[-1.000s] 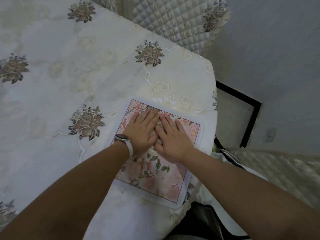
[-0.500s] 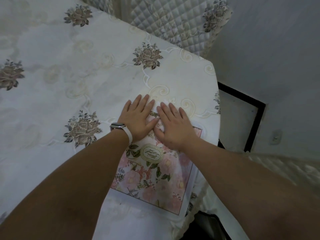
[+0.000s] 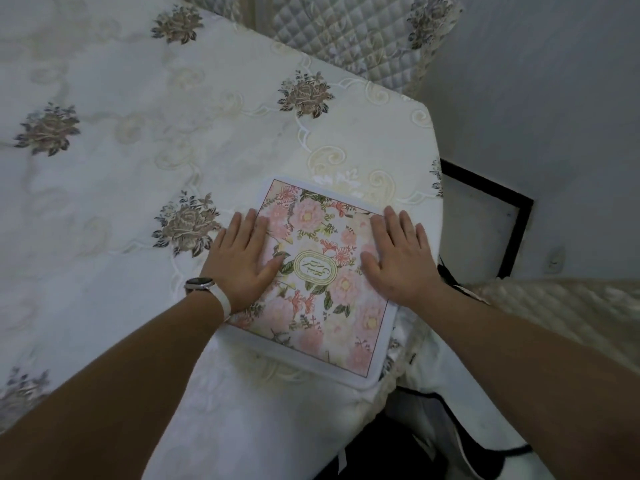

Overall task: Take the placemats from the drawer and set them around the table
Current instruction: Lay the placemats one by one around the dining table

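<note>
The placemat (image 3: 322, 282) lies flat at the table's (image 3: 104, 202) near corner; the left hand (image 3: 242, 259) at nine o'clock and right hand (image 3: 398, 259) at three press it open-palmed, gripping nothing; it looks light, thin, slippery; best pinched by its edges.

Both forearms are bare, with no sleeves showing. The left hand (image 3: 242, 261) has a smartwatch (image 3: 201, 284) at the wrist, at about 7 o'clock from the palm: a dark rounded-rectangular face in a pale metallic case on a white band that wraps the wrist. The right hand (image 3: 398, 261) wears nothing on fingers or wrist.
</note>
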`<state>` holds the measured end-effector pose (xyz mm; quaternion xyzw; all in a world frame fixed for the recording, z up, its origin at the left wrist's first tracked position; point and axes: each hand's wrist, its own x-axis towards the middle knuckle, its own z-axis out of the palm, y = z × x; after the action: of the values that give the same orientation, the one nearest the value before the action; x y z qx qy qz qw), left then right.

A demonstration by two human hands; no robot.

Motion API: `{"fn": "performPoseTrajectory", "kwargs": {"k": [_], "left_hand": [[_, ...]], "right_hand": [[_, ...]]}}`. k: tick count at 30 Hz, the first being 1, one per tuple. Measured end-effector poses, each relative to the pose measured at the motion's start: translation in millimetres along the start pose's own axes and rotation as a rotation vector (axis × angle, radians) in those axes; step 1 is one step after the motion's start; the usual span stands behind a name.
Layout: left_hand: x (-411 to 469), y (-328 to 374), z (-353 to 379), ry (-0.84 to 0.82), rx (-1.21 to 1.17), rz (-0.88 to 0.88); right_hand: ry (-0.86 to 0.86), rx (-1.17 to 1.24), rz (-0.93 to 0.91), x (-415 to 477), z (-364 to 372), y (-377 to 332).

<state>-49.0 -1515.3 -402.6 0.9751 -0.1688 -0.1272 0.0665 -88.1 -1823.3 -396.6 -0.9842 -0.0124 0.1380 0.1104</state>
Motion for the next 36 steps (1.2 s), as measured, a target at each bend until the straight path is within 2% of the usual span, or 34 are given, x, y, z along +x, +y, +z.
{"fn": "performPoseTrajectory", "kwargs": {"k": [8,12,16,20,26,29,33,36], "left_hand": [[-70,31,19,-0.023,0.008,0.051],[-95,58,32,-0.033,0.04,0.156],[-107,84,42,-0.075,0.034,0.189],[-92,76,38,-0.05,0.049,0.201],[-39,54,14,-0.001,-0.04,-0.016],[-24,38,10,0.012,-0.011,-0.112],[-38,24,10,0.035,-0.029,-0.24],[-60,26,13,0.028,-0.064,-0.318]], "right_hand": [[-0.052,-0.049,-0.128,-83,32,-42],[-0.042,-0.096,-0.221,-112,49,-67],[-0.058,-0.111,-0.269,-122,59,-88],[-0.037,-0.101,-0.288,-108,55,-85],[-0.008,-0.037,-0.209,-44,31,-82],[0.029,-0.001,-0.079,-17,20,-62],[0.059,0.023,0.058,-13,12,-23],[0.033,0.056,0.072,-19,4,2]]}}
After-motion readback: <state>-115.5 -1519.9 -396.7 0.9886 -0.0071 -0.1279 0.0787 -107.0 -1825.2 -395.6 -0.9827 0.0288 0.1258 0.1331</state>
